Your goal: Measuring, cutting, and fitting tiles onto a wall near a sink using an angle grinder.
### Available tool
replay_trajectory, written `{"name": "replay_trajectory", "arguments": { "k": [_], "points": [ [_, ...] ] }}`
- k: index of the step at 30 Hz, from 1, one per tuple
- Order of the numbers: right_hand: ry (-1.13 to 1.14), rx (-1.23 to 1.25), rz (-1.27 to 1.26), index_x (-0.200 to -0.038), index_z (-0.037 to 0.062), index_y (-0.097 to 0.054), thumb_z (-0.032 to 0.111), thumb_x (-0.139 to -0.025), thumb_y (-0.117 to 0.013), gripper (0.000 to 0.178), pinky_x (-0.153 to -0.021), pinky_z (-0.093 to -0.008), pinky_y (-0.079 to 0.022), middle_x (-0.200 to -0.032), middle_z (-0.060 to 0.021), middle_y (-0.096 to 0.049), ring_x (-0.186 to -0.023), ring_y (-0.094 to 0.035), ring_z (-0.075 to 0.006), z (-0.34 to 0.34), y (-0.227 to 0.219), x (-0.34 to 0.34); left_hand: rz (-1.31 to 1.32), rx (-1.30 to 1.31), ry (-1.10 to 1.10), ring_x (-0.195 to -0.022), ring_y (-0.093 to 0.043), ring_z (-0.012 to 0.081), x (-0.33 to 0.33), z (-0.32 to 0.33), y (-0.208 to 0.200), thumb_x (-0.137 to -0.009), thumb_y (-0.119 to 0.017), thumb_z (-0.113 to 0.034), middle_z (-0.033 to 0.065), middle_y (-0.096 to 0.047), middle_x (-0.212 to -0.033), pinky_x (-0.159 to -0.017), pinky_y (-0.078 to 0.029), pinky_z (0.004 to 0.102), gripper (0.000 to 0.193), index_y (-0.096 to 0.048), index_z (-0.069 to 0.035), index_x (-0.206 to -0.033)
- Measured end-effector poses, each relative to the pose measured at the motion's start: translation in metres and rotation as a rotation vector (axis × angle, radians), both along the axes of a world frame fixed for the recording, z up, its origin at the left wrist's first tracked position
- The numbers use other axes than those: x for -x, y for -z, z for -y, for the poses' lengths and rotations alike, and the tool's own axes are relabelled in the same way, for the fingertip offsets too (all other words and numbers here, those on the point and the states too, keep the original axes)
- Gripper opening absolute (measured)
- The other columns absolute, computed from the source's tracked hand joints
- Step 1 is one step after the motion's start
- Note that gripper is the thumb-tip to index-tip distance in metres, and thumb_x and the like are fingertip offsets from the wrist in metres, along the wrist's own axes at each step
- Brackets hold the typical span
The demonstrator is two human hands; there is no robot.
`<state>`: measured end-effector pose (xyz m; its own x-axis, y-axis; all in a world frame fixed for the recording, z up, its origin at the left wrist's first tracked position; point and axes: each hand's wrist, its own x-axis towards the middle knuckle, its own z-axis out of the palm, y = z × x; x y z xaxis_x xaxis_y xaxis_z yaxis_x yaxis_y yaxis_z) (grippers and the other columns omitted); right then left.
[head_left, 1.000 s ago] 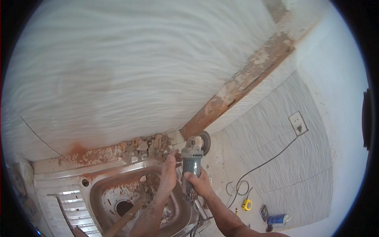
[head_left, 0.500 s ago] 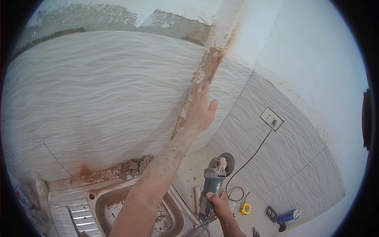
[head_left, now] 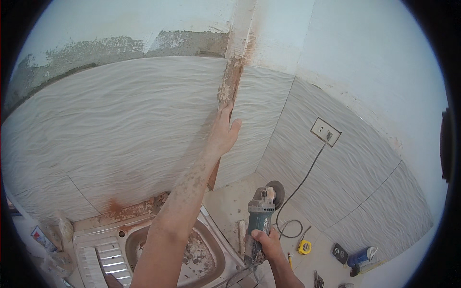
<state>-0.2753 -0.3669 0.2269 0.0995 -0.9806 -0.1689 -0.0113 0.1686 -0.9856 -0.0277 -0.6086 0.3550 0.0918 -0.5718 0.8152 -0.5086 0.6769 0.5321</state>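
My left hand [head_left: 223, 137] is stretched out at the tiled wall, its fingers extended against a rough vertical channel [head_left: 230, 81] cut through the tiles. It holds nothing. The channel shows reddish-brown masonry and runs down behind my wrist. Lower down, my right hand [head_left: 270, 246] is wrapped round the body of a dark green angle grinder [head_left: 260, 222]. The grinder's head points up, away from me, with its round disc [head_left: 275, 193] on the right side, apart from the wall. I cannot tell whether the disc is spinning.
A dusty steel sink [head_left: 218, 254] with debris lies below my left forearm. A cord [head_left: 307, 175] hangs from a wall socket [head_left: 325, 132] behind the grinder. On the counter at right are a yellow tape measure [head_left: 304, 247], a black device [head_left: 339, 253], a blue can [head_left: 361, 258] and pliers [head_left: 318, 279].
The view has turned slightly, so the channel looks more upright and farther left. My left hand stays at the channel, and the grinder remains in my right hand.
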Motion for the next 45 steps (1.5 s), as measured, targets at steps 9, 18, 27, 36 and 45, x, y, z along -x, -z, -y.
{"name": "replay_trajectory", "arguments": {
  "k": [9,18,27,36,45],
  "points": [
    [-0.021,0.031,0.089,-0.122,-0.0007,-0.059,0.027,-0.086,-0.076,0.048,-0.070,-0.0338,-0.057,-0.093,-0.0098,-0.070,-0.077,-0.069,-0.0176,-0.014,-0.011,0.006,0.034,-0.362,0.667,-0.161,-0.016,0.0425,0.038,-0.293,0.185,-0.096,-0.071,-0.018,0.0291,-0.018,-0.171,-0.129,-0.018,0.0499,0.080,-0.029,0.003,-0.161],
    [-0.094,-0.020,0.096,-0.117,-0.0001,-0.060,0.025,-0.090,-0.075,0.040,-0.068,-0.0314,-0.055,-0.091,-0.0080,-0.068,-0.077,-0.066,-0.0153,-0.079,-0.005,-0.014,0.075,-0.166,0.331,-0.121,-0.061,0.0352,0.088,-0.415,0.202,-0.089,-0.078,-0.004,0.0227,-0.041,-0.136,-0.097,-0.057,0.0430,0.050,-0.060,-0.007,-0.136],
    [-0.147,0.100,-0.070,-0.119,-0.0024,-0.063,0.030,-0.088,-0.077,0.047,-0.078,-0.0331,-0.054,-0.100,-0.0084,-0.069,-0.088,-0.065,-0.0158,-0.144,-0.020,-0.011,0.073,-0.334,0.500,-0.130,-0.055,0.0434,0.079,-0.484,0.193,-0.092,-0.073,-0.009,0.0236,-0.037,-0.146,-0.110,-0.049,0.0497,0.057,-0.054,-0.006,-0.145],
    [-0.168,0.163,-0.488,-0.126,-0.0059,-0.059,0.042,-0.081,-0.081,0.069,-0.092,-0.0420,-0.054,-0.110,-0.0257,-0.070,-0.103,-0.070,-0.0349,-0.194,-0.034,0.014,-0.409,-0.937,0.410,-0.144,-0.042,0.0326,0.091,-0.504,0.260,-0.096,-0.065,-0.008,0.0206,-0.032,-0.162,-0.119,-0.040,0.0477,0.077,-0.028,-0.002,-0.163],
    [-0.086,0.262,-1.076,-0.123,-0.0055,-0.053,0.036,-0.081,-0.078,0.064,-0.089,-0.0549,-0.054,-0.103,-0.0342,-0.071,-0.101,-0.069,-0.0506,-0.191,-0.001,0.058,0.270,-1.050,1.310,-0.156,-0.031,0.0342,0.175,-0.512,0.264,-0.104,-0.052,-0.019,0.0233,-0.034,-0.166,-0.125,-0.031,0.0416,0.062,-0.034,-0.002,-0.160]
  ]
}}
